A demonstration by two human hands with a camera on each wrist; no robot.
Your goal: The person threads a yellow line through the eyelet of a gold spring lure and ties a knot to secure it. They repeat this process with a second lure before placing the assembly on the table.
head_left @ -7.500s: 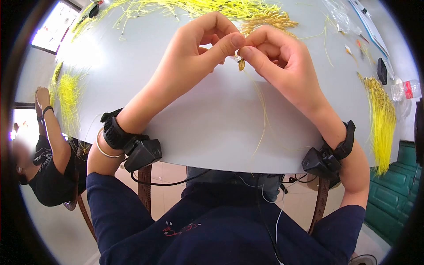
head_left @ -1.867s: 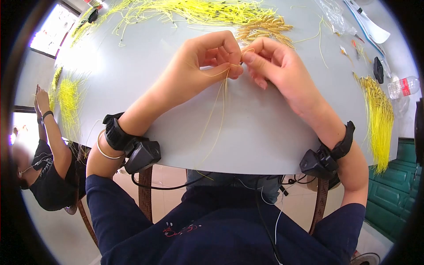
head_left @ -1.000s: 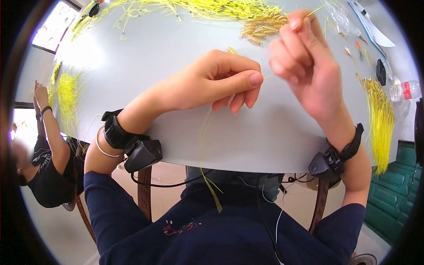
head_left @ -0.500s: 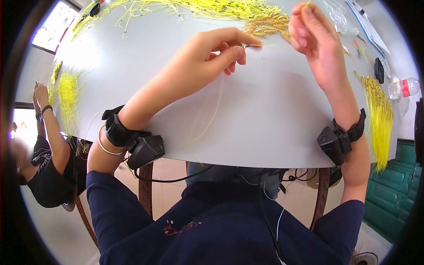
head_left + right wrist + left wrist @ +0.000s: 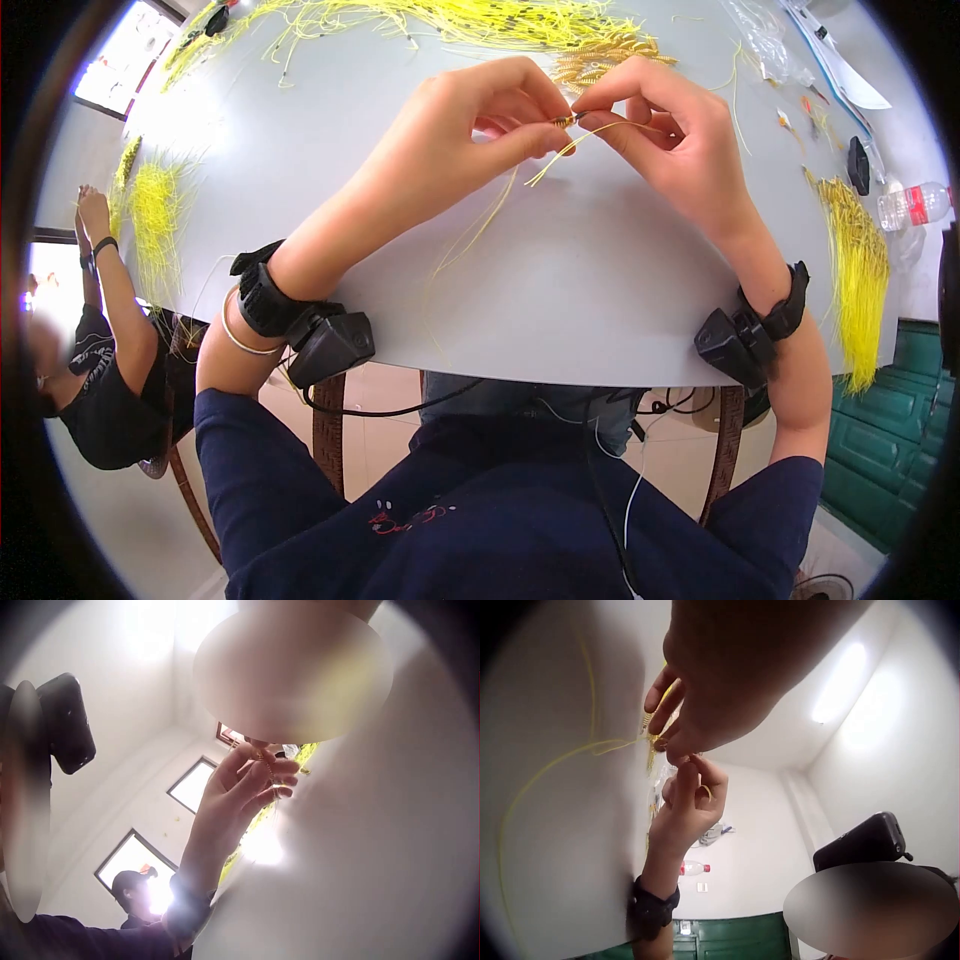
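Observation:
In the head view the left hand point(image 5: 490, 120) pinches a small gold coil point(image 5: 564, 122) between thumb and forefinger. Fingertip to fingertip with it, the right hand point(image 5: 675, 130) pinches a thin yellow line point(image 5: 548, 168) beside the coil's dark end; the line's loose ends stick out toward the left. Another pale yellow line point(image 5: 470, 240) hangs from under the left hand over the table. The left wrist view shows the right hand point(image 5: 686, 806) close against the left fingertips. In the right wrist view the left hand point(image 5: 240, 784) holds the coil point(image 5: 264, 761).
Gold coils point(image 5: 610, 60) and yellow strands point(image 5: 460, 22) lie along the grey table's point(image 5: 560, 300) far side. At the right are a yellow bundle point(image 5: 862, 290), a bottle point(image 5: 915, 205), a black object point(image 5: 858, 165) and a plastic bag point(image 5: 765, 45). Another person point(image 5: 115, 390) sits at the left.
The right hand has come down and left from its raised place to meet the left fingertips, bringing yellow line ends across. The left hand has shifted only slightly.

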